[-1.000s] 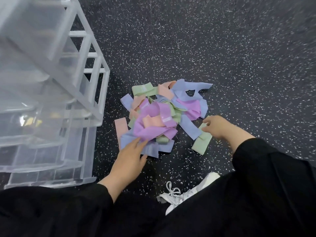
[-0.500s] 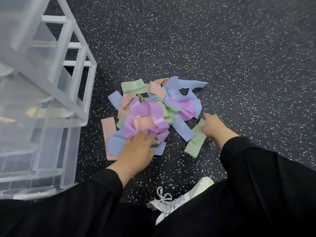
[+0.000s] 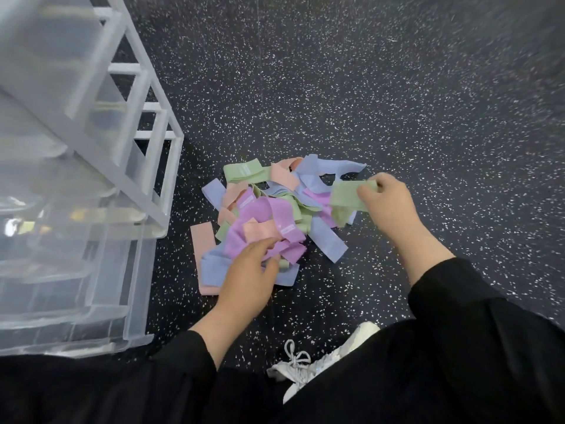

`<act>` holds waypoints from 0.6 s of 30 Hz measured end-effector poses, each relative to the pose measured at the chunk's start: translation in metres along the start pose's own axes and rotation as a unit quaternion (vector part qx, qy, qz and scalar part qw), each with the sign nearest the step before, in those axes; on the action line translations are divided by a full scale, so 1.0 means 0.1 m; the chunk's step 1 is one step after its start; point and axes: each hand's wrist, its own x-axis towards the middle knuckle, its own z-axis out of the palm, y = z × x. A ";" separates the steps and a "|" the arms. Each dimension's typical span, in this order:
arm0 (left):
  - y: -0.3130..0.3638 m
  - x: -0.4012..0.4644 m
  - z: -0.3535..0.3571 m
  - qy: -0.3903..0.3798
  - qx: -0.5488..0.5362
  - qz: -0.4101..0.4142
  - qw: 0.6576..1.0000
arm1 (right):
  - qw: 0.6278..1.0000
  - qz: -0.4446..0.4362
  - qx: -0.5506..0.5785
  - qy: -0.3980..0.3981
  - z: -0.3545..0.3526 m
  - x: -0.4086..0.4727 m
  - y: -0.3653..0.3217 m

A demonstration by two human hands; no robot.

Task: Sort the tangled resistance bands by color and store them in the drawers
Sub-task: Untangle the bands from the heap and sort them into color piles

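While the tangled pile of resistance bands (image 3: 269, 221) lies on the dark speckled floor (image 3: 397, 117), the right hand (image 3: 385, 203) pinches a green band (image 3: 348, 195) at the pile's right edge, fingers curled round its end; the band's lower part hangs onto the heap. Left hand (image 3: 247, 280) rests on the near side of the pile, fingers extended over purple and blue bands, gripping nothing that can be seen. The hands are well apart, one at each side of the pile. Colours in the pile: green, purple, blue, peach. Clear plastic drawer unit (image 3: 76, 209) stands just left of the pile. White sneaker (image 3: 315, 362) visible near the bottom, between black sleeves.
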 end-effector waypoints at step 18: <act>0.73 -0.48 -0.53 -0.025 -0.458 -0.172 0.872 | 0.950 -0.070 0.250 -0.173 0.23 -1.33 -0.44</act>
